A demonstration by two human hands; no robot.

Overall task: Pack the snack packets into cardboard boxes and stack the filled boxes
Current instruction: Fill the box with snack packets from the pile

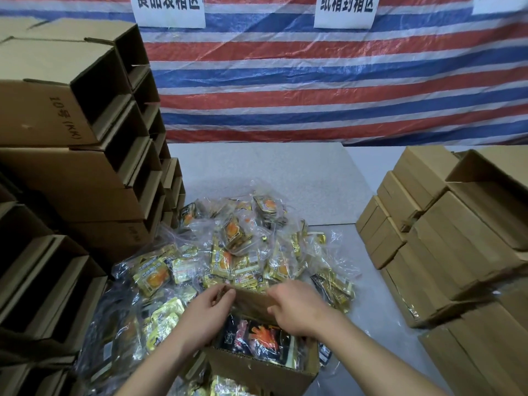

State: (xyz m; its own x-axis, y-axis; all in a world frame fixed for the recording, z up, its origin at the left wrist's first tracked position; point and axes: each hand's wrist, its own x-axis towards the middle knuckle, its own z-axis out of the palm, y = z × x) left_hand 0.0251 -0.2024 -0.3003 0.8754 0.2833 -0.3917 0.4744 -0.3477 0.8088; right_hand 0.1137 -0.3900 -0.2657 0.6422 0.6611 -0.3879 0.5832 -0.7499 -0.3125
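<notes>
Two hands are working at one open cardboard box [257,367] near the front of the tabletop [285,178]. The left hand [204,312] and right hand [297,305] are both holding its far flap [251,300] with curled fingers. Snack packets [257,338] are filling the box. Behind the box, many loose packets [237,252] are waiting. Right of the box, closed boxes [445,247] are sitting stacked. Left of it, empty boxes [71,138] are piled.
</notes>
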